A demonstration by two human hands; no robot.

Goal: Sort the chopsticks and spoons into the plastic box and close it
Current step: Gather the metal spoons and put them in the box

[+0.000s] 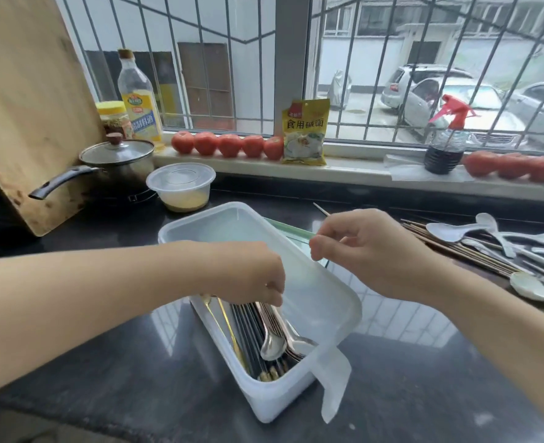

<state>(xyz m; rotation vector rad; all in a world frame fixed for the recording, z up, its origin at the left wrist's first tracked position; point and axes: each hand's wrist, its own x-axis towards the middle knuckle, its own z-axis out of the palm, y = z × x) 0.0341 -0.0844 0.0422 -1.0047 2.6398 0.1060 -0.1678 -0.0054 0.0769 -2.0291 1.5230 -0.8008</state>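
A translucent white plastic box [274, 401] stands on the dark counter, its hinged lid [232, 228] tilted open towards the back right. Dark chopsticks [248, 340] and metal spoons [274, 345] lie inside it. My left hand [248, 274] reaches into the box, its fingertips curled on the upper ends of the spoon handles. Above the lid's right edge, my right hand [369, 251] pinches a thin wooden chopstick [322, 210], only whose tip shows past the fingers. More wooden chopsticks [462, 251] and white spoons [449, 231] lie loose at the right.
A lidded pot [117, 161] and a round plastic tub [181, 187] stand behind the box at the left, beside a leaning wooden board [31, 116]. Tomatoes [229, 144], a yellow packet [304, 132], bottles and a spray bottle [446, 145] line the windowsill.
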